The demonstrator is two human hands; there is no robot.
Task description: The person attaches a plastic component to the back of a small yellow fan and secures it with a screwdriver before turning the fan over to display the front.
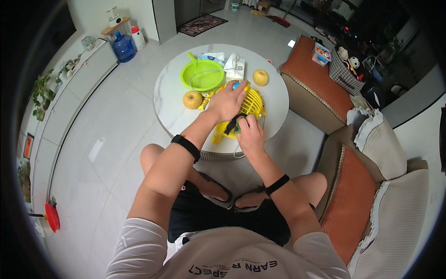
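A yellow slatted plastic basket (253, 101) lies tilted on the round white table in front of me. My left hand (226, 104) reaches over its left side, fingers bent against the slats and gripping it; a small blue thing (236, 85) shows by the fingertips. At the basket's near side, my right hand (251, 134) is closed on a dark, limp thing (233, 124) with a bit of green beside it, its kind unclear. A green strainer-like bowl with a handle (202, 75) stands behind my left hand. Yellow apples lie left (192, 100) and right (260, 77).
The round table (169, 88) also carries a white packet (234, 66) and a thin pale cable. To the right is a sofa with orange cushions (355, 204). A blue water bottle (123, 47) stands on the floor by the low white cabinet at the left.
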